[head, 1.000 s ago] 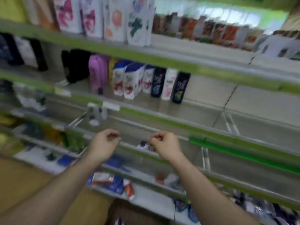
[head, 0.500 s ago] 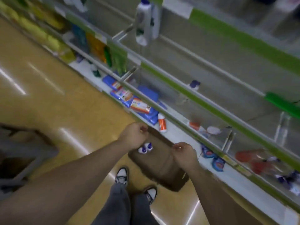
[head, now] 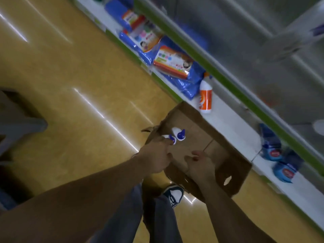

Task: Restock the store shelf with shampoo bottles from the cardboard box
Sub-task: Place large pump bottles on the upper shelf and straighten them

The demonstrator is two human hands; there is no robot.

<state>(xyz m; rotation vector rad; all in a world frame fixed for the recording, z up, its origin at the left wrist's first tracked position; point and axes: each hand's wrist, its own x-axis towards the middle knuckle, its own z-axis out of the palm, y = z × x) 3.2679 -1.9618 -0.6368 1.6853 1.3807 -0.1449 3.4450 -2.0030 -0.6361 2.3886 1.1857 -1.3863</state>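
An open brown cardboard box (head: 229, 165) stands on the floor against the lowest shelf (head: 233, 123). In its near-left corner two white shampoo bottles with purple caps stand side by side, one (head: 180, 134) just beyond the other (head: 171, 138). My left hand (head: 156, 155) reaches into that corner, and its fingertips touch the nearer bottle's cap. My right hand (head: 201, 165) hovers over the middle of the box with loosely curled fingers, holding nothing. The bottles' bodies are hidden inside the box.
On the lowest shelf lie blue and orange packs (head: 175, 67), a white and orange bottle (head: 205, 99) and blue pouches (head: 275, 151). A green-edged shelf (head: 228, 81) juts out above. My shoe (head: 173, 193) stands beside the box on the yellow floor (head: 78, 76). Something grey (head: 17, 125) sits at the left.
My view has swung from the upper shelves down to the box on the floor. Both hands have dropped from in front of the shelf into the box, and the left reached the bottles.
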